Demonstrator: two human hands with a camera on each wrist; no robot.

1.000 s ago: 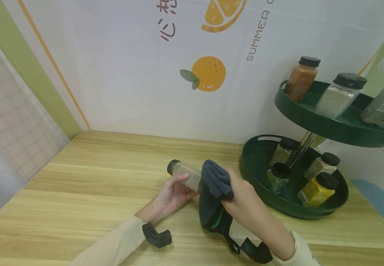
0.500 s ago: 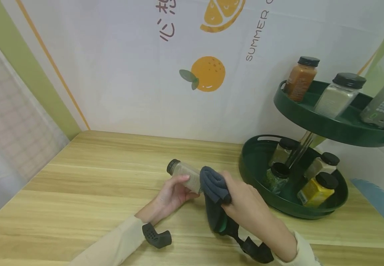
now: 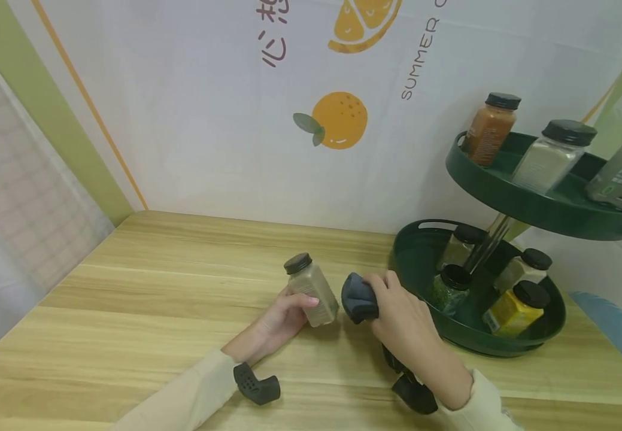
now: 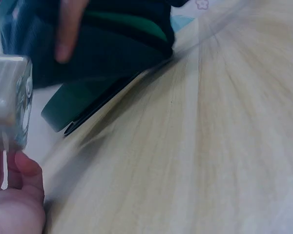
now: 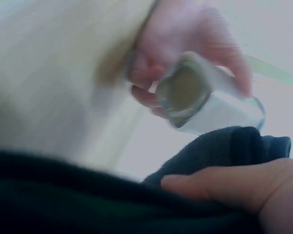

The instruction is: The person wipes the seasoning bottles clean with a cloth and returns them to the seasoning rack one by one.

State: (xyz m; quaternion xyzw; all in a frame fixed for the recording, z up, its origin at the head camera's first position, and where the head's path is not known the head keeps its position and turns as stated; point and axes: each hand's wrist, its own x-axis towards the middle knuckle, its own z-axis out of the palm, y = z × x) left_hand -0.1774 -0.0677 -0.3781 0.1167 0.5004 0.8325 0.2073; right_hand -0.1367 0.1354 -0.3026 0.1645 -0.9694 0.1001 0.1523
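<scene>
A clear spice jar (image 3: pixel 313 293) with a black lid and pale powder inside leans to the left above the table. My left hand (image 3: pixel 285 317) grips it, thumb across its side. To its right, my right hand (image 3: pixel 404 317) holds a folded dark blue-grey cloth (image 3: pixel 359 297), which stands a little apart from the jar. In the right wrist view the jar's base (image 5: pixel 185 90) faces the camera, and the thumb presses on the cloth (image 5: pixel 210 151). The left wrist view is blurred; the cloth (image 4: pixel 102 53) hangs there beside the jar (image 4: pixel 7 102).
A two-tier dark green rack stands at the right. Its lower tray (image 3: pixel 504 346) holds several spice jars, including a yellow one (image 3: pixel 515 308). Its upper tray (image 3: pixel 548 212) bears a red-brown jar (image 3: pixel 489 131) and others. Wooden table (image 3: pixel 154 287) lies under the hands, against a printed white backdrop.
The jar has turned more upright in my left hand, its lid moving up and right. My right hand has drawn the cloth back to the right, off the jar's base.
</scene>
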